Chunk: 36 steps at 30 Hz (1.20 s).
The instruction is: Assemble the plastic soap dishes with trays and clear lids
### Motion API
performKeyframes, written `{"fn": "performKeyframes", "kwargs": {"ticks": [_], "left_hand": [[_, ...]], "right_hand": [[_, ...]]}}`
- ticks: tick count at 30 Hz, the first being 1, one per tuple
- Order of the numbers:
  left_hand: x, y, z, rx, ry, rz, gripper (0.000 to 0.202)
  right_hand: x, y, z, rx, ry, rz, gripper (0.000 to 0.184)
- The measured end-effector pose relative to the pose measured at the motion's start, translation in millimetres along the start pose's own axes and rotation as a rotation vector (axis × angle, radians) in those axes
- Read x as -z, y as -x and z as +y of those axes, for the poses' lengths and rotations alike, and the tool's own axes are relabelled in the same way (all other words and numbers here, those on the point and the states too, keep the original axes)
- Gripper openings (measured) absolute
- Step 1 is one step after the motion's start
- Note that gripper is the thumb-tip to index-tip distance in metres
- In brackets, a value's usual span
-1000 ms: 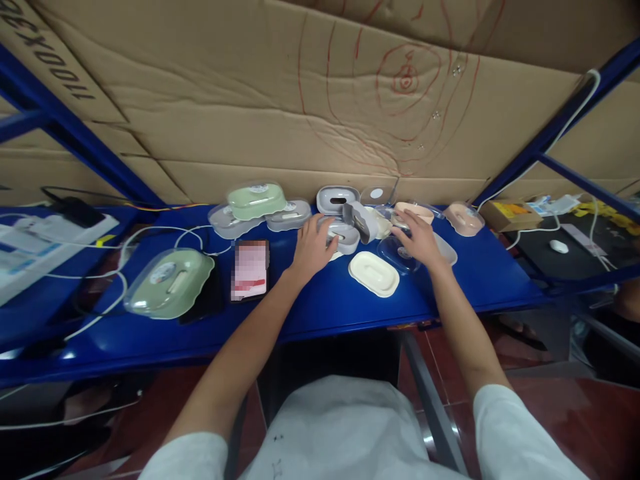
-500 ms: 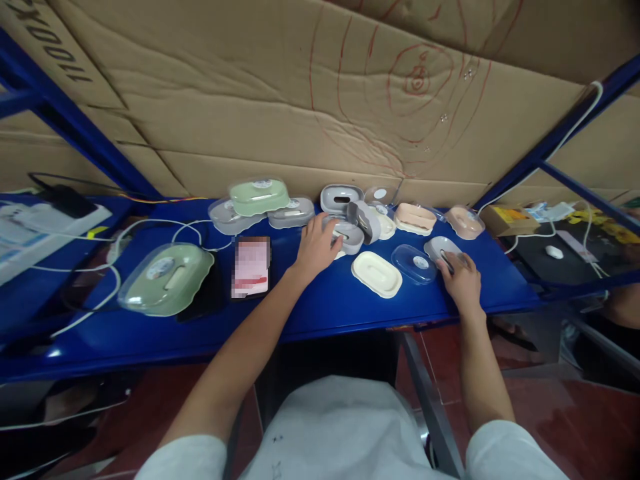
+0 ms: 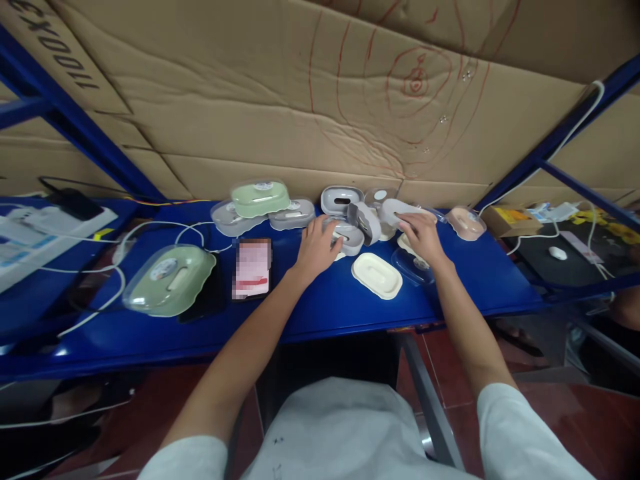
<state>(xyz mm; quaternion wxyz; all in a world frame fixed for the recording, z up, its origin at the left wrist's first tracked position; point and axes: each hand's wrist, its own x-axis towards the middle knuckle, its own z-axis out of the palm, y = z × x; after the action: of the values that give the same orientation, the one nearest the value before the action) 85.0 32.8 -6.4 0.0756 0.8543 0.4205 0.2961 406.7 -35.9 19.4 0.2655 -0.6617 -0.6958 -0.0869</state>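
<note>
My left hand (image 3: 317,247) is curled over a grey soap box (image 3: 349,235) in the middle of the blue shelf (image 3: 310,303). A grey lid piece (image 3: 369,222) leans upright against that box. My right hand (image 3: 423,235) grips a pale grey tray insert (image 3: 395,209) and holds it over the spot behind the clear lid (image 3: 417,268). A cream tray (image 3: 377,275) lies flat between my two hands, nearer to me. An open grey base (image 3: 341,197) and a small clear lid (image 3: 380,195) stand at the back.
A large green lidded box (image 3: 167,280) and a phone (image 3: 253,267) lie to the left. Green and grey boxes (image 3: 260,198) are stacked behind them. A pink box (image 3: 465,222) sits at the right. White cables (image 3: 115,257) cross the left side. Cardboard (image 3: 320,100) walls the back.
My right hand reached right to the grey insert on the shelf, picked it up and carried it back left over the pink dish. My left hand stayed on the grey box.
</note>
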Motion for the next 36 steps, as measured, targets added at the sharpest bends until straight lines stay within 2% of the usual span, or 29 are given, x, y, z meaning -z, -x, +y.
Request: {"fn": "performKeyframes", "kwargs": {"ticks": [3, 6, 11, 13, 16, 19, 22, 28, 30, 32, 34, 36], "left_hand": [[0.7, 0.1, -0.3, -0.005, -0.008, -0.003, 0.046], [1.1, -0.2, -0.8, -0.009, -0.012, -0.004, 0.046], [1.5, -0.8, 1.2, -0.011, -0.003, -0.017, 0.046], [2.0, -0.8, 2.2, -0.003, -0.001, -0.024, 0.046], [3.3, -0.7, 2.4, 0.008, -0.003, -0.033, 0.046], [4.3, -0.4, 1.7, 0.010, -0.011, -0.039, 0.047], [4.8, -0.1, 1.2, 0.003, -0.024, -0.031, 0.047], [3.6, -0.3, 0.4, -0.022, -0.025, -0.018, 0.045], [3.0, -0.3, -0.2, -0.021, -0.017, -0.016, 0.045], [2.8, -0.2, -0.8, -0.018, -0.010, -0.020, 0.045], [3.0, -0.3, -1.1, -0.015, -0.007, -0.028, 0.045], [3.8, -0.4, -0.9, -0.014, -0.007, -0.037, 0.046]], "right_hand": [[-7.8, -26.4, 9.9, 0.013, -0.009, -0.013, 0.049], [6.7, -33.5, 49.2, -0.120, 0.026, 0.086, 0.053], [39.8, -2.1, 130.7, -0.603, 0.147, 0.361, 0.060], [40.4, 14.1, 149.2, -0.721, 0.142, 0.383, 0.063], [31.9, 27.7, 159.9, -0.792, 0.100, 0.384, 0.068], [24.6, 27.0, 160.0, -0.779, 0.065, 0.445, 0.054], [23.0, 21.1, 157.8, -0.722, 0.041, 0.561, 0.040], [17.5, 11.7, 156.2, -0.559, -0.002, 0.727, 0.036], [12.5, 7.5, 154.1, -0.488, -0.018, 0.729, 0.042], [6.3, 1.9, 147.1, -0.396, -0.045, 0.698, 0.059], [-1.1, -4.2, 133.5, -0.286, -0.087, 0.631, 0.075], [-9.0, -9.4, 113.6, -0.174, -0.132, 0.533, 0.078]]}}
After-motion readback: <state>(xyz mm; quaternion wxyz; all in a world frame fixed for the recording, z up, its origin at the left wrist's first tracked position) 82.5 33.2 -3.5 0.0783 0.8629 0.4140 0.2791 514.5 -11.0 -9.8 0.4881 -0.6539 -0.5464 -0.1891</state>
